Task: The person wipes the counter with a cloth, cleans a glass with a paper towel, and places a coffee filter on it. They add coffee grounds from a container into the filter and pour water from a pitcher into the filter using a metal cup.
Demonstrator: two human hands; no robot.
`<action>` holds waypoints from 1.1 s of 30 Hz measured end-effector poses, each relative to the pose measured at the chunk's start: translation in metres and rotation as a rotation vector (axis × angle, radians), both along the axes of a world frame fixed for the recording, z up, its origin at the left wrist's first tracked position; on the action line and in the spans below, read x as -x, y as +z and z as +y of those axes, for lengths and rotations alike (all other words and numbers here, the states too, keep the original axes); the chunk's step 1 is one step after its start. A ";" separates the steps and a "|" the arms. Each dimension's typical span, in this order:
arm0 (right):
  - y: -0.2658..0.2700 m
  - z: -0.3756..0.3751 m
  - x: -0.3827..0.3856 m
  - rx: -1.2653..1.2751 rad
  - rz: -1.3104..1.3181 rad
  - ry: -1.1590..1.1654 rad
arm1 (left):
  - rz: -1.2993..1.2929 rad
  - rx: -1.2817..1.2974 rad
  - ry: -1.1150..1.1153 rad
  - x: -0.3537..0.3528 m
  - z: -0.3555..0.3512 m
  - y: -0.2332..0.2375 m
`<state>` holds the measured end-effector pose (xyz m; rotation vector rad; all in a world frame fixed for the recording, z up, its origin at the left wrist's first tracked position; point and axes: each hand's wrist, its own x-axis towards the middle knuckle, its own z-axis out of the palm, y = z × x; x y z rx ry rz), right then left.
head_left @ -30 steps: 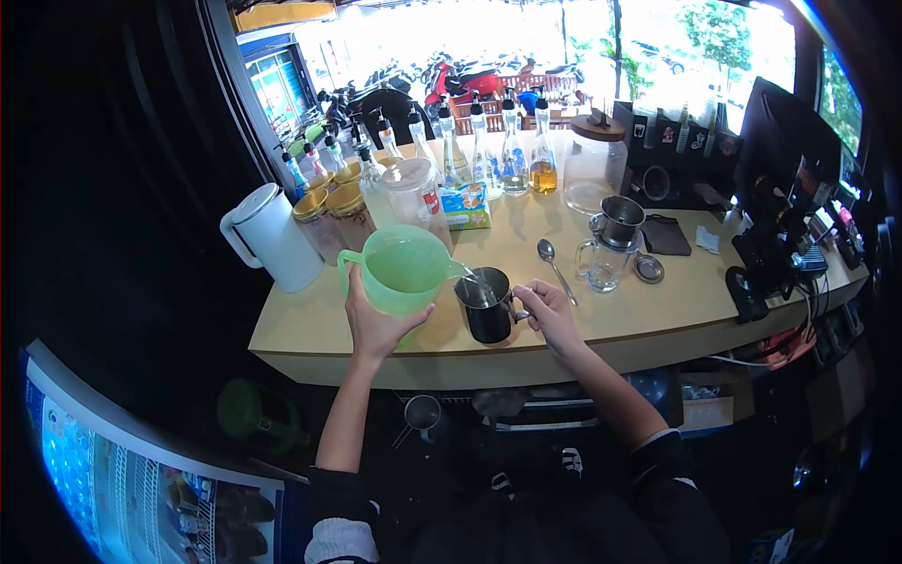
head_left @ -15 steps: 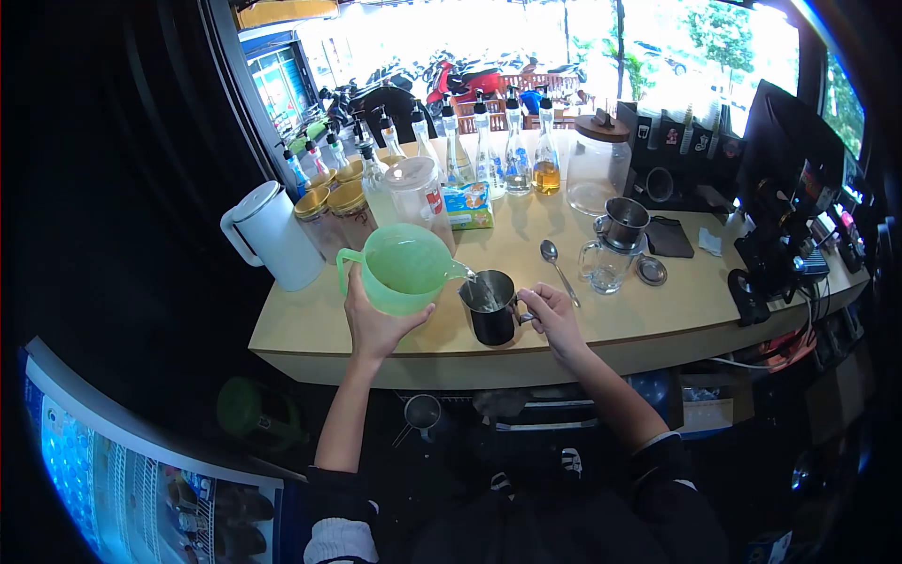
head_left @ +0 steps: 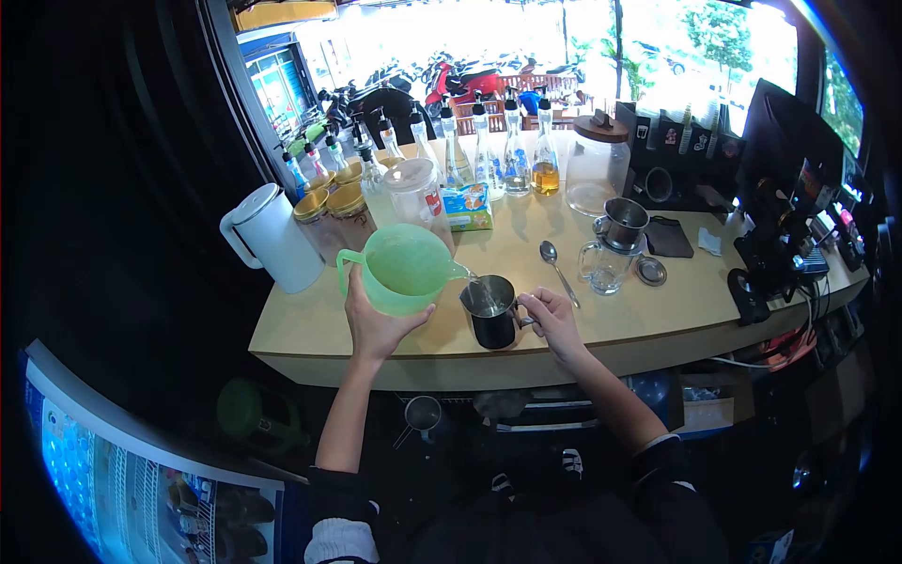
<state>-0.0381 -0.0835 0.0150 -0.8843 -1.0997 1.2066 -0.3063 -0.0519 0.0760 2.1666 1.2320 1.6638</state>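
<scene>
My left hand (head_left: 379, 324) is wrapped round the underside of a green plastic jug (head_left: 406, 271), which is tilted to the right. A thin stream of clear liquid runs from its spout into a dark metal pitcher (head_left: 493, 318) near the counter's front edge. My right hand (head_left: 552, 321) pinches the pitcher's handle on its right side. Behind the pitcher lies a spoon (head_left: 561, 273). Further right, a metal drip filter (head_left: 623, 224) sits on a glass mug (head_left: 606, 273), with a round metal lid (head_left: 650, 271) beside it.
A white jug (head_left: 274, 237) stands at the counter's left. Pump bottles (head_left: 516, 155), lidded jars (head_left: 349, 214), a clear container (head_left: 420, 202) and a wooden-lidded glass jar (head_left: 598, 169) line the back. A dark cloth (head_left: 669, 238) and black equipment (head_left: 789, 226) are at right.
The metal pitcher and my right hand have shifted very slightly. The green jug stays tilted, and the liquid still flows.
</scene>
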 end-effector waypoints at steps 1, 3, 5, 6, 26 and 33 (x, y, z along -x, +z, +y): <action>-0.001 0.000 0.000 -0.001 -0.002 0.002 | -0.002 -0.002 -0.004 0.000 0.000 0.001; -0.001 0.000 0.000 -0.005 -0.003 -0.003 | -0.003 -0.004 -0.011 -0.001 -0.001 0.002; -0.001 0.000 0.000 -0.010 -0.001 -0.012 | -0.006 0.002 -0.018 -0.002 -0.001 0.002; -0.001 -0.001 0.000 -0.011 -0.005 -0.024 | -0.004 0.001 -0.020 -0.001 0.000 0.001; -0.006 0.001 -0.005 -0.005 -0.023 -0.023 | 0.013 0.047 -0.020 -0.004 0.007 -0.003; 0.001 -0.003 -0.005 -0.010 0.002 -0.034 | 0.019 0.023 -0.021 -0.006 0.011 -0.006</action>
